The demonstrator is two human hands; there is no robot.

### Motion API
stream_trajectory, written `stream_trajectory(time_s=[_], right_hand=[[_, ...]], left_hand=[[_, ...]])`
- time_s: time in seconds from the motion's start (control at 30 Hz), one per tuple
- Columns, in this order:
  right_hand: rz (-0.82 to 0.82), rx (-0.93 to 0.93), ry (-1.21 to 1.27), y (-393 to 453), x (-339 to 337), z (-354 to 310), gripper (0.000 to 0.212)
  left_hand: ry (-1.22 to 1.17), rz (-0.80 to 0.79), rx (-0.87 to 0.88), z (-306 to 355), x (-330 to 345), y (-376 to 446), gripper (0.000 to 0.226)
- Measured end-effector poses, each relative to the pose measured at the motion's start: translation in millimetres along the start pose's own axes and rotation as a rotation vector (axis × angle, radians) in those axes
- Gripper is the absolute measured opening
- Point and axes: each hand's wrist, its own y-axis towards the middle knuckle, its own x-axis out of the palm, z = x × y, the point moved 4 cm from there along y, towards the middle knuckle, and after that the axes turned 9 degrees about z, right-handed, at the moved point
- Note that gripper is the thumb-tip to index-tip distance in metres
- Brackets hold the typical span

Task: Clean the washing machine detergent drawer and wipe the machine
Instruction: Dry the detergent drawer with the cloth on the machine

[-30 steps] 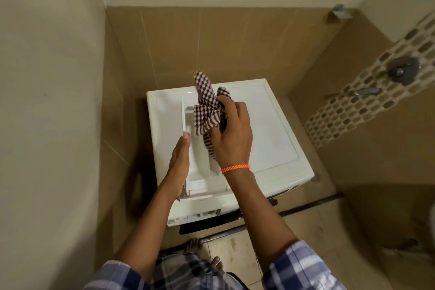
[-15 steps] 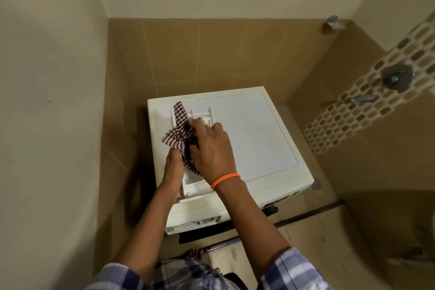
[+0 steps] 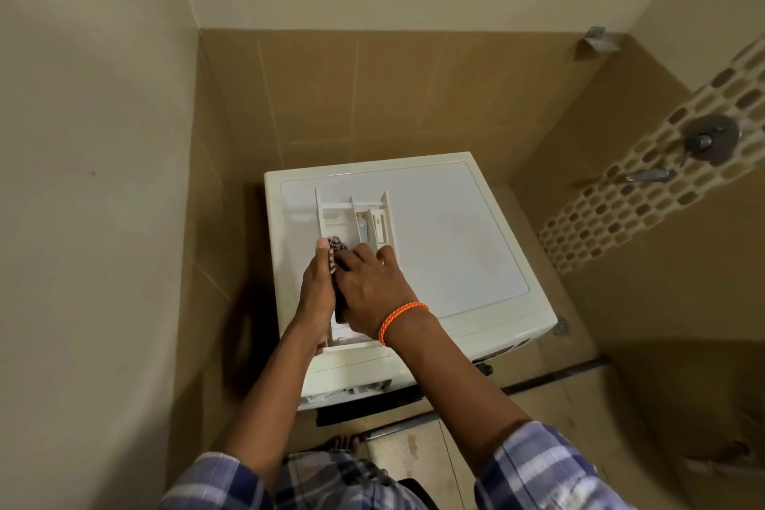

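A white detergent drawer (image 3: 352, 215) lies flat on top of the white washing machine (image 3: 455, 244), its compartments facing up. My left hand (image 3: 316, 290) grips the drawer's left side wall. My right hand (image 3: 372, 286), with an orange band at the wrist, presses a brown-and-white checked cloth (image 3: 335, 250) down into the drawer's left compartment. Most of the cloth is hidden under my right hand.
The machine stands in a tiled corner, close to the left wall (image 3: 103, 219) and the back wall. A shower tap (image 3: 650, 176) and valve (image 3: 710, 139) sit on the right wall. A floor drain (image 3: 561, 327) lies beside the machine's right front corner.
My right hand has lowered the cloth from above the drawer down into its left compartment, and the cloth is now bunched under the hand. My left hand stays on the drawer's side.
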Motion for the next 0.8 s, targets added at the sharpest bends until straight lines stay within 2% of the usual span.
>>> stream_trajectory(time_s=[0.13, 0.23, 0.3, 0.37, 0.47, 0.57, 0.63, 0.7, 0.8], right_hand=[[-0.131, 0.005, 0.170, -0.7, 0.0, 4.5, 0.036], [-0.267, 0.062, 0.288, -4.4, 6.0, 12.8, 0.039], [-0.218, 0.028, 0.224, -6.6, 7.4, 15.0, 0.036], [-0.076, 0.013, 0.159, -10.6, 6.4, 12.1, 0.028], [0.053, 0.087, 0.049, -8.2, 8.4, 7.6, 0.025], [0.176, 0.252, -0.017, 4.3, 10.0, 15.9, 0.021], [0.207, 0.323, -0.054, 9.5, 11.9, 20.7, 0.019], [0.181, 0.344, -0.061, 10.8, 15.5, 20.4, 0.020], [0.118, 0.347, 0.006, 13.2, 16.3, 20.3, 0.009]], left_hand=[[0.048, 0.005, 0.035, 1.5, -3.9, 1.3, 0.059], [0.142, -0.045, 0.114, -1.3, -2.7, -1.9, 0.069], [0.145, -0.042, 0.118, -4.8, -1.9, -1.7, 0.078], [0.153, -0.042, 0.081, -5.3, -1.4, 1.4, 0.087], [0.109, -0.030, 0.034, -7.1, 2.7, 5.5, 0.060], [0.111, -0.058, 0.070, -11.3, 14.0, -1.9, 0.049], [0.115, -0.079, 0.078, -16.5, 17.4, -5.3, 0.049], [0.123, -0.084, 0.071, -18.3, 16.8, -2.2, 0.056], [0.145, -0.094, 0.066, -21.9, 13.8, 1.8, 0.060]])
